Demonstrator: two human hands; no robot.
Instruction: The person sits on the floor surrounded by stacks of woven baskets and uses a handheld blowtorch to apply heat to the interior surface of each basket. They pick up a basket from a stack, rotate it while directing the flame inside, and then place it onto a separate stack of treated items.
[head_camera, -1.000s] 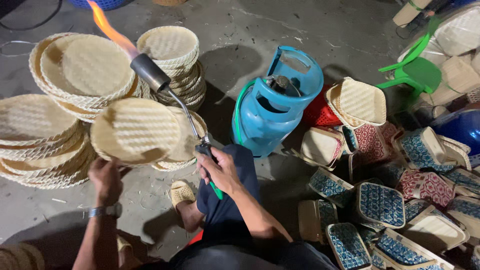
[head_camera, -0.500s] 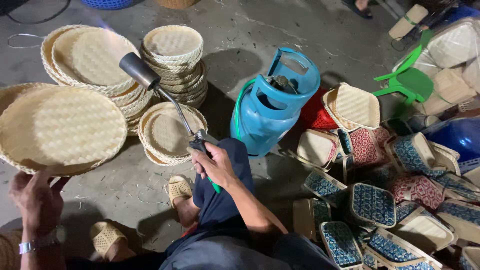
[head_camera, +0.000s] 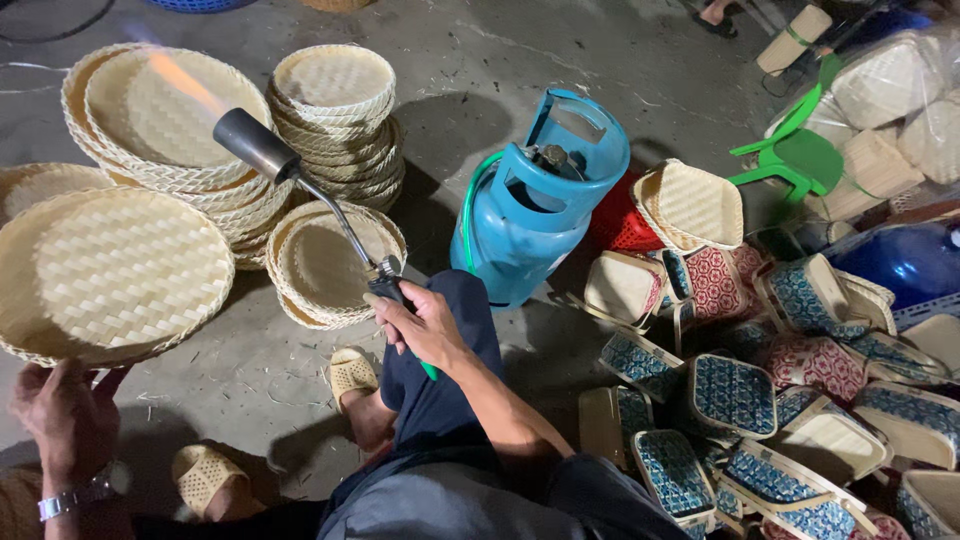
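1. Sprawling over the right side of the floor (head_camera: 600, 60) is a heap of small woven baskets (head_camera: 790, 400), some plain, some patterned blue or red, tumbled against one another.
2. Stacks of round woven trays (head_camera: 170, 120) fill the floor's upper left; a taller stack of smaller trays (head_camera: 335, 100) stands just beside them, and a low stack (head_camera: 335, 260) lies nearer the person.
3. A blue gas cylinder (head_camera: 530, 200) stands upright near the middle, between the trays and the basket heap, with a green hose curving off its left side.
4. A green stool (head_camera: 795, 150) sits toward the upper right corner.
5. One large round tray (head_camera: 110, 275) is held tilted at the left edge, its rim gripped from below by the left hand (head_camera: 65, 415), fingers curled around the rim; a watch is on that wrist.
6. The right hand (head_camera: 425, 325) is wrapped closed around the handle of a torch (head_camera: 300, 190), above the knee.
7. The torch's dark nozzle points up-left over the tray stacks, a flame (head_camera: 180, 80) burning from it.
8. Two woven sandals (head_camera: 352, 372) rest on the floor by the feet.
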